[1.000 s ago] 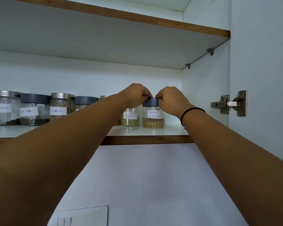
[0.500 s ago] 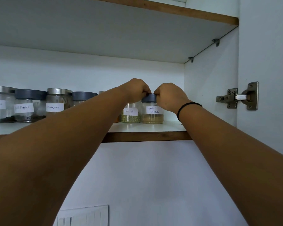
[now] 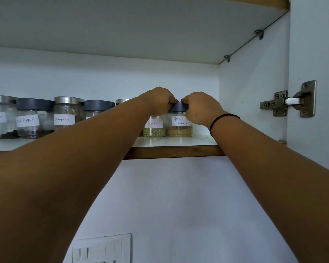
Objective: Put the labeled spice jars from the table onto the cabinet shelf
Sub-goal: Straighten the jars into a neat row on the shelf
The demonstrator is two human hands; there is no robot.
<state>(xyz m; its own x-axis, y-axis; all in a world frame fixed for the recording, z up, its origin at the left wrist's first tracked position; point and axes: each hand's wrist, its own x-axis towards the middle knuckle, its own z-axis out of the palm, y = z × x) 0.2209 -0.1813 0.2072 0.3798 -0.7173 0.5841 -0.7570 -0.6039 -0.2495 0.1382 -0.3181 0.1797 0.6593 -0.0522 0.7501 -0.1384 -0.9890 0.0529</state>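
Reaching: both bare forearms go up and forward from the bottom corners of the view, almost straight, and come together at one jar on the right part of the shelf.
Shelf: white cabinet shelf with a brown wooden front edge (image 3: 175,151); the jars stand on it in one row.
Left hand: left hand (image 3: 157,103) is curled, knuckles up, fingers closed on the left side of the lid; it also covers the top of the neighbour jar.
Right hand: right hand (image 3: 201,109), with a thin black band on the wrist (image 3: 223,118), is closed on the right side of the same lid and partly on the glass under it.
Task jar: clear glass jar with a dark grey round lid and a white paper label "Garam Masala" (image 3: 179,128); it stands upright on the shelf, tan powder in the bottom, last jar at the right end.
Key relation: the jar is directly between the two hands, its long axis vertical; both hands are equally near, so I judge it is being set down or adjusted, and the release should be straight back.
Neighbour: glass jar labelled "Fennel" with green seeds (image 3: 153,129), just beside the task jar on its left, maybe touching.
Other jars: glass jar labelled "Cinnamon" with a steel lid (image 3: 66,114), and more pepper jars further left.
Far: steel cabinet hinge (image 3: 291,100) at the right.
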